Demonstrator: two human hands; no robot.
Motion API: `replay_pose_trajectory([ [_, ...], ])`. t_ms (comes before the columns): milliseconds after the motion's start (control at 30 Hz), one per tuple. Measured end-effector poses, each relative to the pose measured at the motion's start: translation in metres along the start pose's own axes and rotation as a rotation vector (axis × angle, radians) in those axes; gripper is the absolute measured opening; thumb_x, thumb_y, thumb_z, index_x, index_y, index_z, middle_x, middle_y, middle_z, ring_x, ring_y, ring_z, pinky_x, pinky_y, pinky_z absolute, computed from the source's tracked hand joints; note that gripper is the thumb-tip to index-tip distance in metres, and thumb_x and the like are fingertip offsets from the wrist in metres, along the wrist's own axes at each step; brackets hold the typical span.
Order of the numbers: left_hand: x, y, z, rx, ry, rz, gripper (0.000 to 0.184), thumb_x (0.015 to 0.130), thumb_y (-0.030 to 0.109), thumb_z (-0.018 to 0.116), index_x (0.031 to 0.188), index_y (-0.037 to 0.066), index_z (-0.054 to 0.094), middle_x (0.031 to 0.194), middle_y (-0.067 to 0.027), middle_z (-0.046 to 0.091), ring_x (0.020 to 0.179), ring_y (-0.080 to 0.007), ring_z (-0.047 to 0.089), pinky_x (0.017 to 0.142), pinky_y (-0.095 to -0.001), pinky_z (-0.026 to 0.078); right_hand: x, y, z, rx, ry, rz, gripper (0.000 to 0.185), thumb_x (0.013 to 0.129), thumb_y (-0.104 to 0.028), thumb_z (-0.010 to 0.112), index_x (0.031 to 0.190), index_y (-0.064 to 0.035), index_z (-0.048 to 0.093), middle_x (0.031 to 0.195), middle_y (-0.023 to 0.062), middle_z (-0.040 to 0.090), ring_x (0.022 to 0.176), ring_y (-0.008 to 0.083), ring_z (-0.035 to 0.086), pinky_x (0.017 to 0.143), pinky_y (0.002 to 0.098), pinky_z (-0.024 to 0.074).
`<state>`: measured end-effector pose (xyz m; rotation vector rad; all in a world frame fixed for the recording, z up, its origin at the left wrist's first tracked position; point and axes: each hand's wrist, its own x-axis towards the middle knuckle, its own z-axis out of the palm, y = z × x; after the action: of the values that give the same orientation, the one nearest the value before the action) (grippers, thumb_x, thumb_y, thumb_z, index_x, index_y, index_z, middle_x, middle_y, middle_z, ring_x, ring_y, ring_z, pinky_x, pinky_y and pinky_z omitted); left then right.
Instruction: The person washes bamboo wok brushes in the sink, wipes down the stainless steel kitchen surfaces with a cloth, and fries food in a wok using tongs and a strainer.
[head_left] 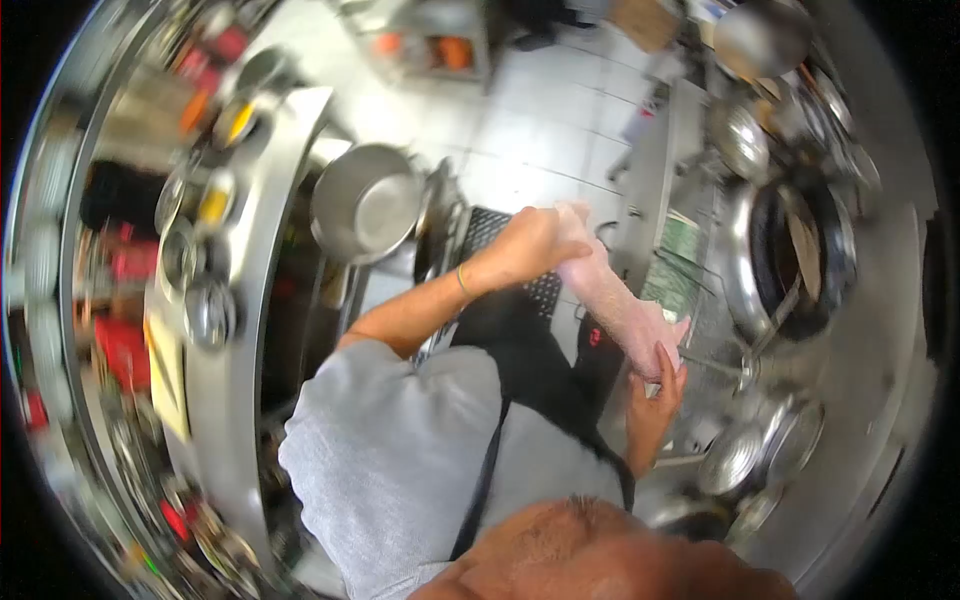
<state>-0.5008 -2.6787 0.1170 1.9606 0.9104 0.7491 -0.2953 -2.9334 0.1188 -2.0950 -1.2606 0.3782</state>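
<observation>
A long pale-pink cloth, bunched lengthwise, stretches between my two hands in front of my dark apron. My left hand is closed on its upper end, with a thin band around the wrist. At the lower end, my right hand grips the cloth between thumb and fingers. Below and beside the cloth lies a green-and-white pack or sheet on the metal counter, partly hidden.
To the right, a large wok with utensils sits on the metal counter, and metal lids lie nearby. A deep steel pot stands on the left. Beyond it, a steel worktop holds several bowls and a yellow board. White tiles cover the floor.
</observation>
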Motion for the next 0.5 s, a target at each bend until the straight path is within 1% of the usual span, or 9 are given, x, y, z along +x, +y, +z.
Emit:
replay_pose_trajectory([
  [100,-0.068,-0.04,0.004,-0.047,0.25,-0.163,0.042,0.077,0.03,0.079,0.096,-0.006,0.068,0.072,-0.0194,0.068,0.068,-0.0263,0.069,0.063,-0.0389,0.052,0.004,0.02,0.028,-0.087,-0.018,-0.151,0.04,0.073,0.003,0.068,0.112,-0.0062,0.067,0.123,0.0197,0.052,0.113,0.0345,0.055,0.095,0.0387,0.0435],
  [133,-0.084,-0.011,-0.021,0.022,-0.05,-0.544,0.054,0.072,0.03,0.083,0.101,-0.011,0.064,0.08,-0.0187,0.07,0.08,-0.0192,0.068,0.072,-0.0376,0.052,0.006,0.03,0.031,0.04,-0.06,-0.065,0.027,0.074,0.002,0.069,0.101,-0.0038,0.069,0.119,0.0215,0.054,0.108,0.0355,0.057,0.091,0.0399,0.0453],
  [200,-0.14,-0.046,-0.01,-0.109,0.002,-0.627,0.078,0.071,0.034,0.085,0.119,-0.017,0.05,0.092,-0.0203,0.068,0.084,-0.0216,0.065,0.077,-0.034,0.053,0.012,0.04,0.037,-0.003,-0.022,-0.26,0.021,0.078,-0.001,0.067,0.098,-0.0007,0.068,0.116,0.021,0.056,0.104,0.0361,0.058,0.089,0.0408,0.0462],
  [267,-0.191,-0.03,-0.006,-0.074,0.158,-0.661,0.103,0.069,0.039,0.086,0.133,-0.02,0.032,0.107,-0.0259,0.065,0.094,-0.0268,0.064,0.084,-0.0338,0.052,0.012,0.037,0.044,0.007,0.005,-0.409,0.016,0.081,-0.003,0.066,0.096,0.0017,0.067,0.113,0.0199,0.058,0.101,0.0347,0.059,0.087,0.0406,0.0471],
  [333,-0.24,-0.065,0.015,-0.112,0.032,-0.628,0.101,0.067,0.032,0.086,0.139,-0.014,0.032,0.114,-0.0244,0.064,0.103,-0.0262,0.064,0.089,-0.0341,0.05,0.013,0.02,0.055,0.069,-0.007,-0.533,0.013,0.084,-0.006,0.066,0.093,0.0035,0.067,0.111,0.0179,0.061,0.096,0.0314,0.061,0.085,0.0392,0.0479],
  [367,-0.258,-0.065,0.025,0.046,0.06,-0.36,0.097,0.066,0.028,0.086,0.14,-0.009,0.035,0.113,-0.0214,0.066,0.103,-0.0264,0.064,0.091,-0.034,0.05,0.009,0.022,0.061,0.158,-0.084,-0.426,0.013,0.085,-0.006,0.065,0.092,0.0043,0.067,0.109,0.0179,0.062,0.094,0.0307,0.061,0.084,0.0392,0.0481],
  [400,-0.261,-0.037,0.017,0.072,-0.051,-0.496,0.063,0.069,0.02,0.08,0.125,-0.001,0.059,0.113,-0.0182,0.067,0.102,-0.0315,0.064,0.091,-0.036,0.049,0.004,0.028,0.073,0.239,-0.166,-0.319,0.014,0.086,-0.007,0.064,0.092,0.0052,0.067,0.107,0.0179,0.063,0.093,0.0301,0.062,0.084,0.0391,0.0483],
  [433,-0.263,-0.039,0.022,0.028,-0.165,-0.681,0.026,0.075,0.015,0.074,0.097,0.001,0.071,0.114,-0.0188,0.066,0.105,-0.0388,0.061,0.091,-0.0401,0.047,0.0,0.032,0.083,0.312,-0.247,-0.21,0.015,0.087,-0.008,0.063,0.091,0.006,0.067,0.106,0.0179,0.063,0.091,0.0294,0.062,0.083,0.0391,0.0485],
  [500,-0.279,-0.042,0.034,0.441,0.03,-0.529,0.015,0.079,0.015,0.072,0.079,0.0,0.072,0.111,-0.0214,0.065,0.1,-0.0417,0.061,0.086,-0.0428,0.049,-0.007,0.029,0.107,0.362,-0.267,-0.217,0.017,0.089,-0.01,0.061,0.094,0.006,0.066,0.097,0.0185,0.064,0.088,0.0295,0.062,0.082,0.0372,0.0488],
])
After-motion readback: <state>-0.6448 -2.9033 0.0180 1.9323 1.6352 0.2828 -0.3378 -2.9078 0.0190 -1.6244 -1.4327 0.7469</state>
